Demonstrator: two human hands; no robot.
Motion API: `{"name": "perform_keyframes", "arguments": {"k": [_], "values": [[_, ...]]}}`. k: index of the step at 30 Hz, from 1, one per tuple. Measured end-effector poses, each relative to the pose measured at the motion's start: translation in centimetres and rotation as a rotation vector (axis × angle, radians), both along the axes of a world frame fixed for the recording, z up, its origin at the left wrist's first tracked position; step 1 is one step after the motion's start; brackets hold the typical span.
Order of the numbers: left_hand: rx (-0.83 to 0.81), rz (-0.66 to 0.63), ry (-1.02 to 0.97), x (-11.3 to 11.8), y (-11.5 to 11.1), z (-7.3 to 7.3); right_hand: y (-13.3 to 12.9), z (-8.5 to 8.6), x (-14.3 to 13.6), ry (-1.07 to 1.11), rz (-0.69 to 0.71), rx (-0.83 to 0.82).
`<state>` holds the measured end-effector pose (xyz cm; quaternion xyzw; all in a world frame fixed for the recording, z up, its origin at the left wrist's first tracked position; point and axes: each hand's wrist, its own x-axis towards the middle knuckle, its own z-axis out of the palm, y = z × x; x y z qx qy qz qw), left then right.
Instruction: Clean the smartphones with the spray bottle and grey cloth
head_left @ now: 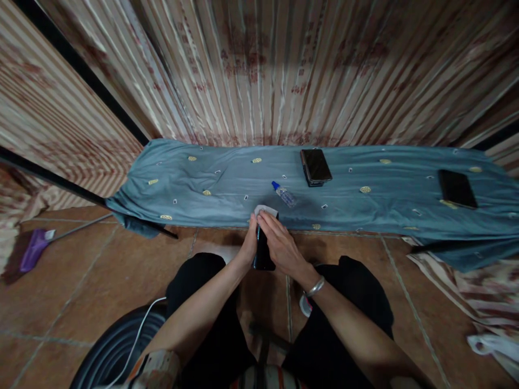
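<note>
Above my knees, at the near edge of the cloth-covered bench, a dark phone-like device (pixel 264 253) is held upright between my hands. My left hand (pixel 248 243) grips its left side. My right hand (pixel 280 243) lies over its right part, fingers together, pressing a white cloth or tissue (pixel 266 209) against its top end. Just beyond, a small clear bottle with a blue tip (pixel 285 195) lies on the blue patterned cloth. A stack of dark flat devices (pixel 317 166) sits behind it, slightly right.
The blue cloth (pixel 231 178) covers a long narrow bench before a striped curtain (pixel 259 81). Another dark device (pixel 458 188) lies at its right. On the floor are a purple broom head (pixel 34 249) at left and a black round ribbed object (pixel 117 346) beside my left leg.
</note>
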<state>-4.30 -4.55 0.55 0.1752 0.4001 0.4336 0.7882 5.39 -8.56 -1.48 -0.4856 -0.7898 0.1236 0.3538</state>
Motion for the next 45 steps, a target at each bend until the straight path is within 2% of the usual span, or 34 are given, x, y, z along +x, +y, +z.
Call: {"name": "perform_keyframes", "arguments": {"k": [4,11,20,28,31,37,45], "values": [[0.051,0.057,0.011,0.2,-0.2,0.1,1.0,0.8,0.2,0.025,-0.042,0.012],[0.050,0.018,-0.008,-1.1,-0.2,-0.4,1.3,0.6,0.5,0.076,-0.089,-0.006],[-0.115,-0.041,-0.060,-1.5,-0.2,1.4,1.6,0.0,1.0,0.184,-0.109,-0.053],[-0.178,-0.033,-0.068,-1.5,0.6,2.0,1.5,-0.3,0.7,0.311,-0.146,-0.145],[-0.162,0.007,-0.055,-1.7,1.3,1.9,1.0,-0.4,0.4,0.312,-0.127,-0.152],[-0.067,-0.005,-0.113,-2.0,2.5,1.6,-1.0,-0.5,0.0,0.276,-0.081,-0.187],[-0.073,0.086,-0.138,-1.5,3.9,2.2,-3.3,-1.0,-0.8,0.300,-0.134,-0.202]]}}
